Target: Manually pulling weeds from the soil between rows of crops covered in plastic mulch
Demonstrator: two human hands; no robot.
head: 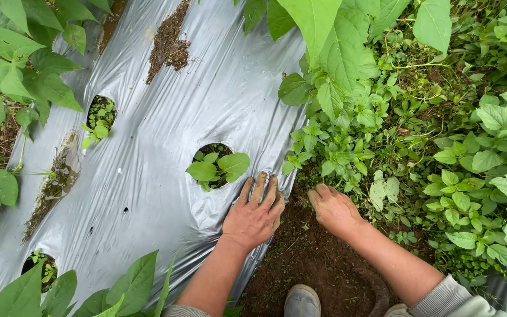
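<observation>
the left hand [254,214] is laid flat, fingers spread wide and holding nothing, on the edge of the silver plastic mulch sheet [148,152]. just ahead of its fingertips a seedling [218,167] stands in a round planting hole cut in the sheet. beside that hand, on the bare soil [306,258], the right hand [333,208] is pushed forward with its fingers curled down into the weeds [347,149]; whether anything is pinched there cannot be told, since the fingertips are hidden by leaves and dirt. the thin sheet could probably be torn or dragged off the bed if the flat hand slips while weeds are pulled. the seedling ahead of the left fingers could be bruised by a stray tug. soil could be scattered onto the sheet.
</observation>
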